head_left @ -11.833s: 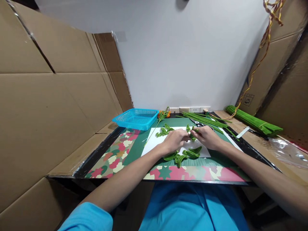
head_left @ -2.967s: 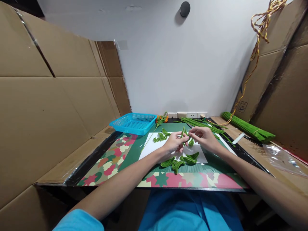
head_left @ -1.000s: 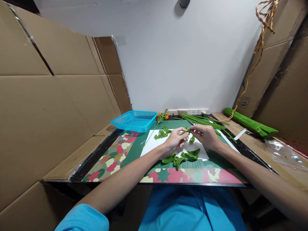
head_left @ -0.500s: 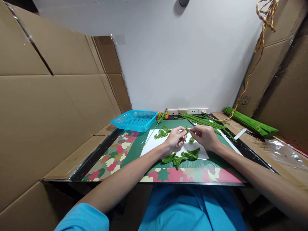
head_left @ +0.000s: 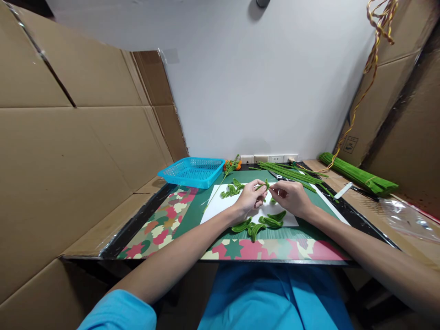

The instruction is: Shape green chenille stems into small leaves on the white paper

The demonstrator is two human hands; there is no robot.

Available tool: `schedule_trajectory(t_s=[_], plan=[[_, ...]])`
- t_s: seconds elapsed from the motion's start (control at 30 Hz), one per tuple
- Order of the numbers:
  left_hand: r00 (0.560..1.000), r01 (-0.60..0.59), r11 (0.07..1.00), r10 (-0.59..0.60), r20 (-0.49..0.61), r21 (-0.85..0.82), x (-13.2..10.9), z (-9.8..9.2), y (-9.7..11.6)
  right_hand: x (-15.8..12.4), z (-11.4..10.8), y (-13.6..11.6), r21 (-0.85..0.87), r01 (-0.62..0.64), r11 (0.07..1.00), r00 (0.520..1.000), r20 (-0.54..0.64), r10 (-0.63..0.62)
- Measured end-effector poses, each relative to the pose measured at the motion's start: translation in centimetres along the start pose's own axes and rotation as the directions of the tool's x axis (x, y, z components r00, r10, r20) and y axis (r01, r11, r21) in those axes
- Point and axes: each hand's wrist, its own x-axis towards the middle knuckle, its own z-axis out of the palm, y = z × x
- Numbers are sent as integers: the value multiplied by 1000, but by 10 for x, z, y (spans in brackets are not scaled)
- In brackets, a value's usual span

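Observation:
Between my two hands is a small green pipe-cleaner piece (head_left: 267, 184), pinched above the white paper (head_left: 216, 208). My left hand (head_left: 251, 200) has its thumb and fingers closed on the piece from the left. From the right, my right hand (head_left: 290, 196) pinches the same piece with its fingertips. Fingers partly hide its shape. Several leaf shapes of bent green pipe cleaner (head_left: 271, 222) lie on the paper's near edge, below my hands. A smaller group of green leaf shapes (head_left: 231, 190) rests left of my left hand.
A blue plastic basket (head_left: 192, 174) stands at the back left, beside an orange flower (head_left: 236, 165) with a green stem. Loose green pipe cleaners (head_left: 292, 172) lie over scissors (head_left: 279, 177) at the back right. A thick green bundle (head_left: 357, 174) and clear plastic bag (head_left: 405, 219) are farther right.
My right hand has shifted very slightly left, its fingertips still at the green piece. My left hand stays nearly in place. The things on the table have not moved.

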Motion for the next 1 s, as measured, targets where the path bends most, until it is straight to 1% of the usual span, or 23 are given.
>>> schedule_trajectory(t_s=[0.1, 0.3, 0.4, 0.5, 0.6, 0.73, 0.87, 0.93, 1.0], plan=[[1000, 3, 1000, -2, -14, 9, 0, 1, 0, -1, 1, 0, -12, -6, 1000, 1000, 14, 6], [1000, -7, 1000, 7, -30, 19, -1, 4, 2, 0, -1, 1, -29, 10, 1000, 1000, -2, -10], [999, -30, 999, 31, -26, 29, -1, 3, 1, 1, -4, 0, -29, 26, 999, 1000, 12, -26], [999, -28, 999, 29, -30, 35, 0, 2, 0, 3, -8, -1, -7, 26, 1000, 999, 34, -26], [999, -16, 999, 17, -37, 39, 0, 2, 0, 6, -13, -1, 57, 3, 998, 999, 49, -6], [1000, -18, 999, 19, -22, 51, -2, 3, 3, 11, -17, 0, 209, -97, 973, 993, 85, 80], [1000, -17, 998, 18, -18, 64, -2, 2, 4, 12, -19, 0, 390, -210, 897, 971, 193, 144], [1000, -12, 998, 13, -10, 62, -2, 2, 4, 12, -18, 0, 447, -255, 857, 960, 220, 171], [1000, -2, 999, 2, -1, 52, -3, 1, 5, 12, -18, -1, 503, -283, 817, 955, 222, 195]])
